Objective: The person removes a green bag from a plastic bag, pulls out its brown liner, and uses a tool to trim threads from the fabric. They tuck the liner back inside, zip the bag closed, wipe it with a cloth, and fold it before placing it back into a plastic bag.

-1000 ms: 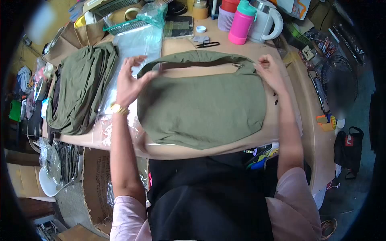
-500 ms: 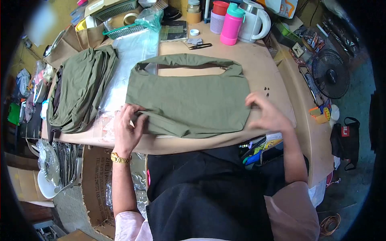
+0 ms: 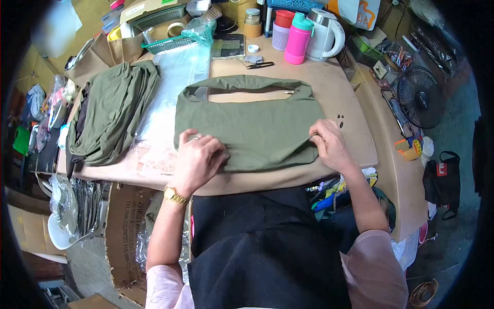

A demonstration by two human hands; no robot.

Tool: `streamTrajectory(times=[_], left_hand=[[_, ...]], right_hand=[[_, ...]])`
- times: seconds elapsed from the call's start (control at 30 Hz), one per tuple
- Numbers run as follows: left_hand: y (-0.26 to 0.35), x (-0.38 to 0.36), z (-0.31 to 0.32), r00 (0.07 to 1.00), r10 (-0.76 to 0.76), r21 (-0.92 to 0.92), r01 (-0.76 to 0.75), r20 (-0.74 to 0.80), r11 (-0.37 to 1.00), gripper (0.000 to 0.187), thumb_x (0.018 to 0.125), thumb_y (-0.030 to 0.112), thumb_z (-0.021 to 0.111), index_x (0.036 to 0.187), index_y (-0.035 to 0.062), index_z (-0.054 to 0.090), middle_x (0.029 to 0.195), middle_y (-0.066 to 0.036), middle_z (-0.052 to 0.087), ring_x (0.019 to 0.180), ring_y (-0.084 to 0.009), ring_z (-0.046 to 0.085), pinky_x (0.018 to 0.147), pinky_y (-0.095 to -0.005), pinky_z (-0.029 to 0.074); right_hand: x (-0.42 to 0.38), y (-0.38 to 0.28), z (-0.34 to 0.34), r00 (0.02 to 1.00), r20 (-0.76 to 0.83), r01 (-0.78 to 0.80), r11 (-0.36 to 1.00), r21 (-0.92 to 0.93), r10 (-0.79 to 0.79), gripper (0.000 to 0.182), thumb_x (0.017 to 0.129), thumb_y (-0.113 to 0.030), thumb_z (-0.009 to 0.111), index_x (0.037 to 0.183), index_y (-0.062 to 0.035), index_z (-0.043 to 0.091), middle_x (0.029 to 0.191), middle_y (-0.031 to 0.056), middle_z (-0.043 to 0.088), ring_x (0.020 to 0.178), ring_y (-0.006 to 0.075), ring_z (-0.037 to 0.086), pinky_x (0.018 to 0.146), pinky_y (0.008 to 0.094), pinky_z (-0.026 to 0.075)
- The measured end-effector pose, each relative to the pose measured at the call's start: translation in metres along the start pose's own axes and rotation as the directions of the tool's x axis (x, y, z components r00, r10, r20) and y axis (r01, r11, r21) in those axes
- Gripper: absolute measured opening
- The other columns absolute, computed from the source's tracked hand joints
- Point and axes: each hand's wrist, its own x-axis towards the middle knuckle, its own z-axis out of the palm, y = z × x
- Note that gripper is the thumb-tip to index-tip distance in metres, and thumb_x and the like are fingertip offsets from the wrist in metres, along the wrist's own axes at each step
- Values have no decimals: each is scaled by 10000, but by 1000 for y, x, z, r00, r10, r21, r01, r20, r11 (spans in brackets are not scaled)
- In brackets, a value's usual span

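Observation:
An olive-green fabric shoulder bag (image 3: 252,126) lies flat on the table, its strap arched toward the far side and a small zipper pull showing near the strap's right end. At the bag's lower left corner, my left hand (image 3: 198,159) has its fingers curled down over the fabric; the fingertips are partly hidden. My right hand (image 3: 331,144) pinches the lower right edge between thumb and fingers, and the cloth creases toward that grip. Left of the bag sits a pile of similar olive-green bags (image 3: 113,116).
Clear plastic sheets (image 3: 180,85) lie under the bag's left side. Small black thread snips (image 3: 260,65) rest behind the strap. At the back stand a pink bottle (image 3: 297,44) and an electric kettle (image 3: 321,38). A black fan (image 3: 422,97) is at right, and a cardboard box (image 3: 126,237) below the table.
My left hand has shifted right along the bag's lower edge. My right hand, beside the edge before, now grips it. The lower left fold has flattened, and the whole view has shifted slightly.

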Motion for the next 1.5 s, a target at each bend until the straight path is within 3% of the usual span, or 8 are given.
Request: streamTrajectory(times=[0.4, 0.5, 0.6, 0.77, 0.9, 1.03, 1.3, 1.5], left_hand=[[15, 6, 18, 997, 1, 81, -7, 75, 997, 167, 802, 186, 737, 879, 89, 624, 775, -78, 607, 774, -294, 601, 793, -406, 410], [17, 8, 26, 996, -62, 87, 56, 70, 995, 167, 814, 197, 728, 865, 83, 618, 784, -83, 621, 757, -305, 607, 761, -408, 418], [8, 11, 37, 996, -77, 111, 70, 55, 991, 170, 828, 205, 720, 854, 78, 609, 795, -91, 630, 735, -318, 609, 728, -409, 425], [8, 8, 25, 995, -84, 111, 78, 49, 991, 246, 810, 279, 750, 854, 87, 603, 797, -84, 620, 749, -305, 598, 745, -400, 395], [36, 23, 28, 998, 38, 103, -43, 46, 994, 369, 738, 374, 796, 937, 105, 641, 827, -56, 605, 870, -274, 603, 841, -408, 395], [35, 39, 59, 976, 28, 200, -72, 215, 977, 210, 693, 187, 757, 836, 117, 620, 798, -58, 633, 864, -266, 625, 852, -412, 401], [-25, -35, 51, 962, -182, 315, 111, 206, 943, 111, 742, 12, 605, 776, 114, 575, 766, -81, 600, 750, -276, 621, 743, -412, 411], [-5, -33, -3, 838, -415, 195, 367, 354, 909, 300, 856, 248, 689, 1093, 92, 593, 1095, -119, 594, 1071, -319, 587, 900, -459, 413]], right_hand=[[-7, 6, 1, 996, -53, 49, 943, -328, -70, 257, 737, -76, 754, 937, -74, 593, 844, 67, 593, 855, 277, 590, 868, 436, 392], [-12, -20, 16, 918, -394, -97, 930, -356, -55, 296, 714, -138, 792, 940, -78, 610, 889, 62, 613, 888, 294, 593, 893, 430, 402], [-31, -27, 44, 916, -149, 340, 919, -200, -372, 281, 714, -147, 799, 919, -64, 626, 934, 78, 631, 911, 313, 595, 871, 441, 420], [-46, -16, 42, 983, 77, 170, 983, -64, -165, 426, 692, -209, 830, 1039, -46, 643, 1039, 107, 623, 1019, 283, 591, 869, 426, 437], [-9, -51, 29, 977, -146, 101, 945, -310, -153, 623, 645, -256, 862, 1181, -95, 590, 1166, 118, 580, 1130, 258, 533, 970, 468, 384], [29, -30, 41, 966, 225, 208, 902, -379, -128, 483, 597, -206, 859, 984, -106, 587, 978, 62, 591, 987, 254, 562, 947, 458, 371], [-28, 52, 26, 951, 305, 162, 917, -364, -47, 220, 674, 15, 644, 855, -76, 557, 793, 73, 554, 860, 268, 566, 879, 395, 398], [-4, 16, -20, 822, 452, -316, 938, -144, 347, 220, 756, -123, 736, 905, -61, 587, 909, 102, 613, 917, 291, 593, 894, 389, 419]])
